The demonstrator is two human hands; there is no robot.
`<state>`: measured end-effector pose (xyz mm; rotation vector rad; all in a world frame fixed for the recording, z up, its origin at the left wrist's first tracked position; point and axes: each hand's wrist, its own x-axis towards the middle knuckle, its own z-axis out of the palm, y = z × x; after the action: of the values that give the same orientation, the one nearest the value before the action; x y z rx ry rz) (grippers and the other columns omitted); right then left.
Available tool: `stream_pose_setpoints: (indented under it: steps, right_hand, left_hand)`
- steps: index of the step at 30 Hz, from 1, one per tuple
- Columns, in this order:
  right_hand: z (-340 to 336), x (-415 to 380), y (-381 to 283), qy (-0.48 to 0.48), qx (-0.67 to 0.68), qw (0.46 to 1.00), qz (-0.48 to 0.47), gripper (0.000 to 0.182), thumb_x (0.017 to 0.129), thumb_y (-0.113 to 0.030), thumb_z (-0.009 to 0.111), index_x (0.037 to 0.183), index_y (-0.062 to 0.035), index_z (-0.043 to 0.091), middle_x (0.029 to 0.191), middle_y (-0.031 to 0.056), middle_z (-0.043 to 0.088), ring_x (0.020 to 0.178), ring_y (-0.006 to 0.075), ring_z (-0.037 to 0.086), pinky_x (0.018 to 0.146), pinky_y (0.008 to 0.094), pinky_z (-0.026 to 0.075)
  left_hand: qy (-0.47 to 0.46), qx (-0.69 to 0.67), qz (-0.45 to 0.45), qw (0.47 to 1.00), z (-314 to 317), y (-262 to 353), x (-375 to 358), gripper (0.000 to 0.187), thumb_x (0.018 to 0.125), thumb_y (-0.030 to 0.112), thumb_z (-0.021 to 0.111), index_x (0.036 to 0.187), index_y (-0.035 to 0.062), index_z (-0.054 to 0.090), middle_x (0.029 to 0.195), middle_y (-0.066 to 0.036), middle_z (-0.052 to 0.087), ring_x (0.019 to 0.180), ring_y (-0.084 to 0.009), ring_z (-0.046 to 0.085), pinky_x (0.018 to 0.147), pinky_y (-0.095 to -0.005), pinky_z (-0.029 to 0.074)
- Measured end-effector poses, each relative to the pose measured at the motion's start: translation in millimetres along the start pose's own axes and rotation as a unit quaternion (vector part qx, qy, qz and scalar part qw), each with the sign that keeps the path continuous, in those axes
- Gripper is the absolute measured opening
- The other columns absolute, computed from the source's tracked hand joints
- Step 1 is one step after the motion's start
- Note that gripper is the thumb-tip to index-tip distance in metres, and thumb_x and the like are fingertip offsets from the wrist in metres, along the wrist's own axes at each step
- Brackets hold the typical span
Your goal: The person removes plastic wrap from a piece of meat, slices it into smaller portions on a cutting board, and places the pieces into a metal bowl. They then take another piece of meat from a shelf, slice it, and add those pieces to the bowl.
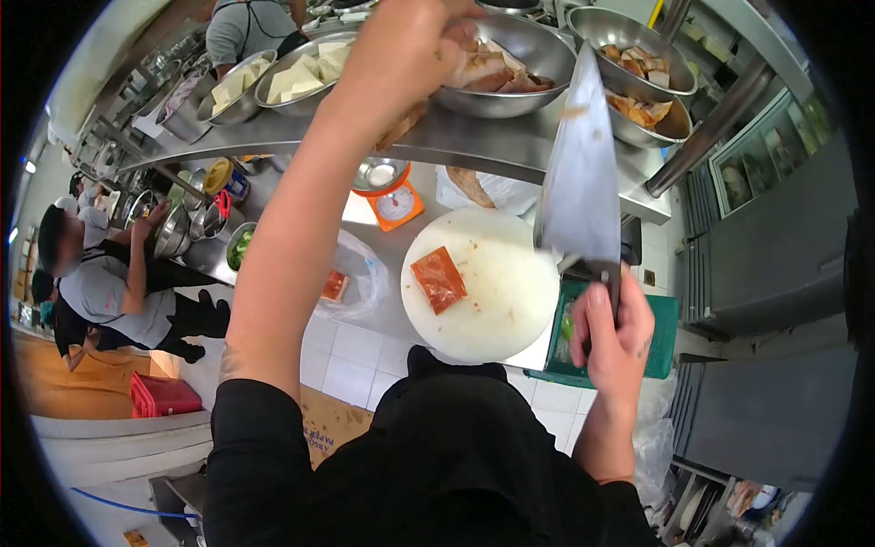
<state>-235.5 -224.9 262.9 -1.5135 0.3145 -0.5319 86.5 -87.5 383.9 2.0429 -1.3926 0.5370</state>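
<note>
My left hand point(415, 46) reaches up to the shelf, its fingers closed on a pale piece of meat point(483, 66) at the edge of a steel bowl point(547, 55). My right hand point(612, 333) is wrapped round the dark handle of a broad cleaver point(583, 173), its blade pointing up and away. Below, a reddish-brown square of meat point(439, 280) lies on the round white cutting board point(501, 319), with small crumbs about it.
Above the board runs a steel shelf point(510, 137) with bowls of white blocks point(305, 77) and cut meat point(643, 66). An orange scale point(398, 206) stands behind the board, a green crate point(661, 337) at its right. Co-workers point(118, 287) stand at left.
</note>
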Motion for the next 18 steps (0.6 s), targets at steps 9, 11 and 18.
stream_pose_setpoints:
  steps: [9, 11, 18]
  right_hand:
    - [-52, -57, 112, -0.088, -0.228, 0.968, 0.063, 0.029, 0.104, -0.014, 0.074, 0.130, 0.0001, 0.072, 0.073, 0.0068, 0.066, 0.061, 0.0128, 0.061, 0.059, 0.0316, 0.048]
    - [-43, -55, 140, -0.040, -0.317, 0.947, 0.035, 0.031, 0.105, -0.018, 0.073, 0.130, 0.0001, 0.072, 0.079, 0.0176, 0.074, 0.066, 0.0311, 0.074, 0.064, 0.0396, 0.055]
    - [-44, -38, 239, -0.027, -0.435, 0.900, 0.030, 0.030, 0.107, -0.023, 0.067, 0.129, -0.0025, 0.065, 0.083, 0.0277, 0.074, 0.076, 0.0507, 0.073, 0.068, 0.0579, 0.057]
  left_hand:
    - [-0.203, -0.195, -0.316, 0.906, 87, 13, -226, 0.034, 0.105, 0.034, 0.077, 0.118, 0.0020, 0.078, 0.087, -0.009, 0.079, 0.075, -0.0190, 0.073, 0.073, -0.0332, 0.058]
    - [-0.258, -0.129, -0.339, 0.896, 143, -11, -291, 0.046, 0.104, 0.042, 0.077, 0.127, 0.0025, 0.076, 0.093, -0.013, 0.080, 0.077, -0.0256, 0.075, 0.077, -0.0370, 0.061]
    - [-0.168, 0.046, -0.386, 0.906, 256, 25, -308, 0.112, 0.089, 0.056, 0.085, 0.174, 0.0119, 0.027, 0.143, -0.028, 0.058, 0.126, -0.0471, 0.064, 0.099, -0.0492, 0.058]
